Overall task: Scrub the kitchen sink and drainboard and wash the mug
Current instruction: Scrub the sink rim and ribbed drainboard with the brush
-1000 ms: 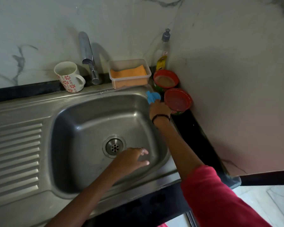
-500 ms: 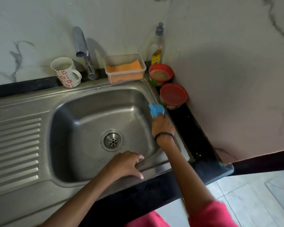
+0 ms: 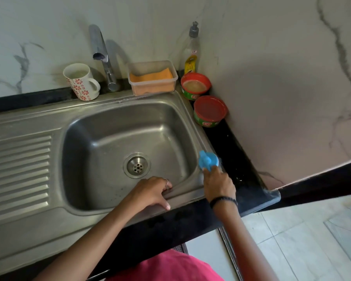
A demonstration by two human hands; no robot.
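A steel sink (image 3: 101,136) has a round drain (image 3: 137,165) in its basin and a ribbed drainboard (image 3: 18,171) on its left. My right hand (image 3: 217,184) grips a blue scrubber (image 3: 208,160) and holds it on the sink's right rim, near the front corner. My left hand (image 3: 150,192) rests on the sink's front rim with the fingers curled over the edge into the basin. A white mug (image 3: 81,81) with red flowers stands upright on the back ledge, left of the tap (image 3: 103,57).
Behind the sink stands a clear tub with an orange sponge (image 3: 152,78). A dish-soap bottle (image 3: 192,51) and two red-topped green tubs (image 3: 210,111) fill the back right corner against the wall. A black counter strip (image 3: 237,159) runs along the sink's right side.
My right hand has drawn the blue scrubber along the right rim from the back corner toward the front. My left hand has moved from over the basin onto the front rim.
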